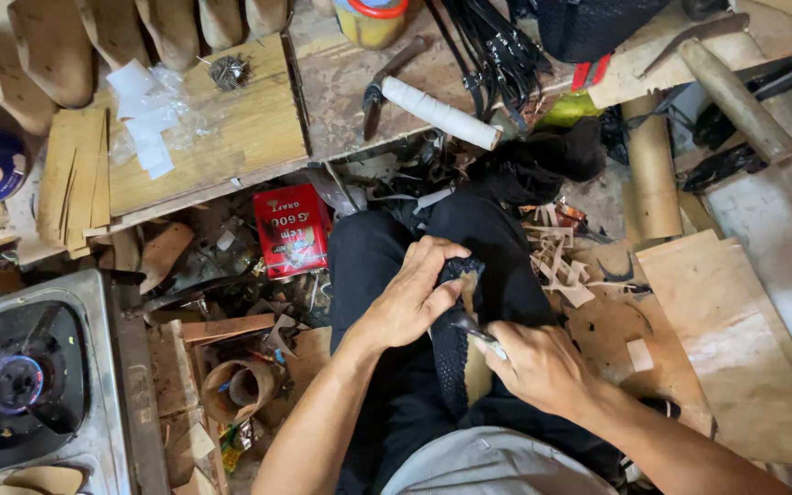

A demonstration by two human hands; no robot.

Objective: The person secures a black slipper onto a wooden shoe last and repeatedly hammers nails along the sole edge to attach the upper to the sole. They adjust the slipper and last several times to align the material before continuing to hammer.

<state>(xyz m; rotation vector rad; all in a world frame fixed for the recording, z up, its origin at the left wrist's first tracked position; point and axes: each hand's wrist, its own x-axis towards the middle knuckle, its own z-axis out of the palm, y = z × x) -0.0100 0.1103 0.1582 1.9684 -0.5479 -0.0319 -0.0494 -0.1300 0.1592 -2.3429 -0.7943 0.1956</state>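
Looking straight down onto the person's lap, black trousers filling the middle of the view. The left hand (412, 295) is curled over the top end of a black woven piece (451, 353), fingers pressed together and clamped on its upper edge, thumb tucked against it. That piece lies lengthwise on the lap, a pale tan backing showing along its right edge. The right hand (535, 365) sits just below and to the side, fingers closed around a small blade (475, 332) whose tip meets the woven piece right beside the left hand's thumb. The two hands are nearly touching.

Around them, a busy floor. A red rectangular tin (291, 230) lies just left of the knee among scraps. Pale leather offcuts (561, 270) are heaped to the right of the leg, and a large tan sheet (735, 339) spreads further right. A gas burner (20, 380) sits at the lower left. Up top, the wooden tabletop (240, 128) carries white paper scraps (147, 119), a white-wrapped handle (439, 113), a bundle of black straps (497, 46) and a yellow jar with a red rim (370, 18). Wooden shoe lasts (93, 37) line the upper left edge.
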